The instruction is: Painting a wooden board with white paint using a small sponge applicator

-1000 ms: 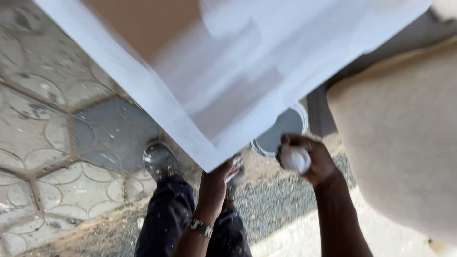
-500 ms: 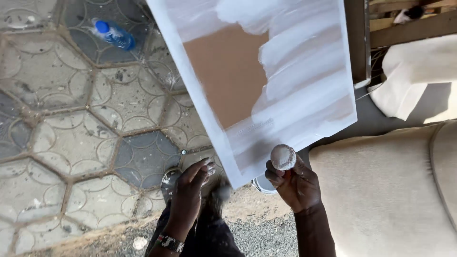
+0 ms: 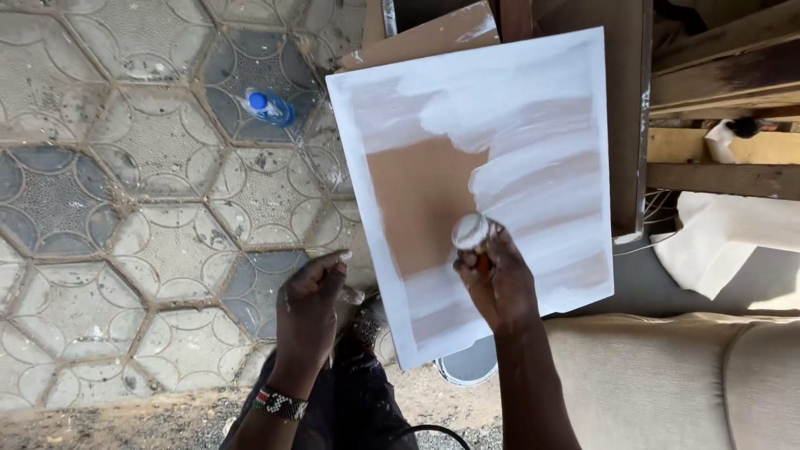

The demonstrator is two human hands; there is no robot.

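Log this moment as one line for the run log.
left hand: steadies board edge | right hand: holds white paint roller on board | board: partly white, brown patch bare

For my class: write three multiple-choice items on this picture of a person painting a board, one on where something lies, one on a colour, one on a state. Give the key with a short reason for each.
1. Where does the plastic bottle lie?
A. On the paving tiles, left of the board
B. On the cushion
C. In the left hand

2. What colour is the unpainted patch in the middle of the board?
A. Green
B. Brown
C. Black

3. What is the right hand doing?
A. Resting flat on the cushion
B. Hanging empty at the person's side
C. Gripping a paint-covered tool against the board

Key:
1 A, the bottle with a blue cap lies on the hexagonal paving tiles.
2 B, bare brown shows where the white paint stops.
3 C, the fingers close round a white-coated tool held to the board, while the left hand steadies the board's lower left edge.
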